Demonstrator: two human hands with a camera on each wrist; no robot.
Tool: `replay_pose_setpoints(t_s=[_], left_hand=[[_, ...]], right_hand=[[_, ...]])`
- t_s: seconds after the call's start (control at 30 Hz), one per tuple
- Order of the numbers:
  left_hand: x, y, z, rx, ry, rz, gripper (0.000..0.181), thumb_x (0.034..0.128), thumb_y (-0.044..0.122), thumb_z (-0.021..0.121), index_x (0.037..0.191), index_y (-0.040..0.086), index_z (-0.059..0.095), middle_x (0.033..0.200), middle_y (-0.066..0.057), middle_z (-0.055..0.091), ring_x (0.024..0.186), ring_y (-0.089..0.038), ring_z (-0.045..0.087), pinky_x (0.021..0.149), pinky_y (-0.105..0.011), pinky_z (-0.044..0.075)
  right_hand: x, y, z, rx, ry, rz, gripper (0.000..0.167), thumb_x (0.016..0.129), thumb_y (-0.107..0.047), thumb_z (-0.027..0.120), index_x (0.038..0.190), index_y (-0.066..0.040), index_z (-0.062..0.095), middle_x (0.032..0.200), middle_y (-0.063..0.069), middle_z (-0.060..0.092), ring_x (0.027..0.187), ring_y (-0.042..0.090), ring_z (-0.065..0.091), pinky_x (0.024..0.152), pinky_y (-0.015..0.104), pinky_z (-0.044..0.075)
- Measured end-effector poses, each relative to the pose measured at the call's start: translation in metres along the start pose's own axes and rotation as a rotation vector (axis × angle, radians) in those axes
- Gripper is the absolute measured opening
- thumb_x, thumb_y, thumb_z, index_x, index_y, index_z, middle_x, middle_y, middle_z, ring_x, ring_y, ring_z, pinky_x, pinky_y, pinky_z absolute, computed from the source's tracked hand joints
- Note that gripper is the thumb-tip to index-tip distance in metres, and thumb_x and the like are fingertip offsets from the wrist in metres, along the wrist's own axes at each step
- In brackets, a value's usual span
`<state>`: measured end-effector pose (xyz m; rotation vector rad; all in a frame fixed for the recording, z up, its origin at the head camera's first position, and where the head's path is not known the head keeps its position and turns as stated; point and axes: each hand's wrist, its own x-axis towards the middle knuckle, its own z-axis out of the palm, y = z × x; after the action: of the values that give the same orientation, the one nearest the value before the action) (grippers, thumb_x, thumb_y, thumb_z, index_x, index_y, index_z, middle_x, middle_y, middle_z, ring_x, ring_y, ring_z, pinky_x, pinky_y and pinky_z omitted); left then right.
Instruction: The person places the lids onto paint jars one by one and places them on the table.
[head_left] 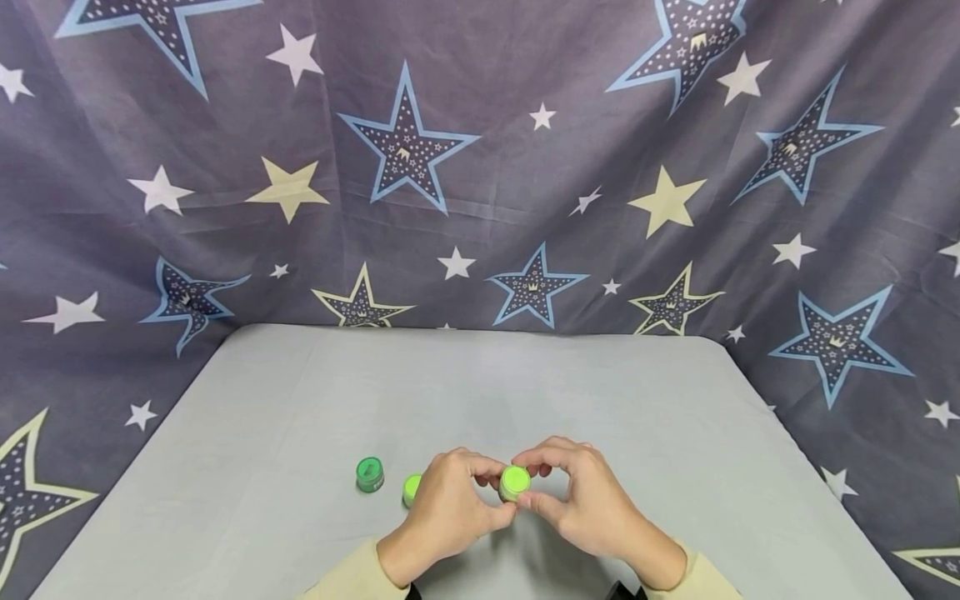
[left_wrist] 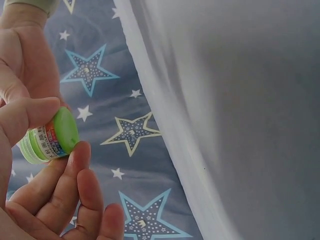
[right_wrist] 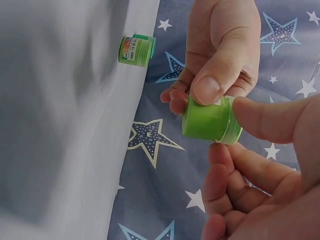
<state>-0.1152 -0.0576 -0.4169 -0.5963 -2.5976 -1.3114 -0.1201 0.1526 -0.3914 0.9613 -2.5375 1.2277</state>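
Both hands hold a small lime-green jar (head_left: 515,482) with a round lid, raised over the table near its front. My left hand (head_left: 450,506) pinches it between thumb and fingertips from the left. From the right, the thumb and fingers of my right hand (head_left: 588,500) grip it too. In the left wrist view the jar (left_wrist: 47,139) lies tilted and shows a printed label. The right wrist view has the green jar (right_wrist: 207,120) between both thumbs, with fingertips beneath it.
A second lime-green jar (head_left: 410,490) stands just left of my left hand, which partly hides it. Farther left is a darker green jar (head_left: 370,474). The pale table (head_left: 480,383) backs onto a grey star-patterned cloth (head_left: 487,225).
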Motion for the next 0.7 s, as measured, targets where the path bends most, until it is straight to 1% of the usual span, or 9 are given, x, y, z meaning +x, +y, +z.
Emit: replay_pose_setpoints(t_s=[0.27,0.5,0.63,0.7], left_hand=[[-0.0002,0.0003,-0.0002,0.015,0.003,-0.02,0.02,0.0713,0.022,0.093,0.087,0.027,0.082,0.076,0.023,0.063,0.082,-0.008,0.061,0.071,-0.026,0.047],[-0.0007,-0.0001,0.0004,-0.004,0.01,-0.019,0.023,0.0691,0.016,0.092,0.088,0.025,0.082,0.076,0.021,0.064,0.08,-0.01,0.062,0.069,-0.024,0.047],[-0.0006,-0.0003,0.0002,-0.004,0.013,-0.012,0.025,0.0688,0.014,0.092,0.089,0.024,0.083,0.076,0.021,0.065,0.08,-0.01,0.062,0.072,-0.026,0.047],[-0.0007,-0.0004,0.0002,0.0,0.014,-0.011,0.025,0.0688,0.014,0.092,0.09,0.025,0.083,0.077,0.022,0.065,0.08,-0.009,0.062,0.073,-0.027,0.047]], right_hand=[[-0.0016,-0.0005,0.0036,-0.094,0.047,0.04,0.03,0.076,-0.024,0.093,0.1,-0.027,0.074,0.091,-0.021,0.065,0.085,0.001,0.057,0.081,0.034,0.037],[-0.0023,-0.0014,0.0068,-0.132,0.086,0.053,0.033,0.073,-0.029,0.094,0.094,-0.029,0.07,0.088,-0.022,0.063,0.083,-0.001,0.055,0.078,0.032,0.036],[-0.0024,-0.0022,0.009,-0.155,0.105,0.046,0.034,0.073,-0.03,0.095,0.092,-0.028,0.066,0.086,-0.021,0.062,0.082,0.0,0.053,0.077,0.031,0.034],[-0.0025,-0.0023,0.0101,-0.165,0.115,0.037,0.035,0.073,-0.03,0.095,0.09,-0.027,0.065,0.085,-0.021,0.061,0.082,0.002,0.053,0.077,0.031,0.033]])
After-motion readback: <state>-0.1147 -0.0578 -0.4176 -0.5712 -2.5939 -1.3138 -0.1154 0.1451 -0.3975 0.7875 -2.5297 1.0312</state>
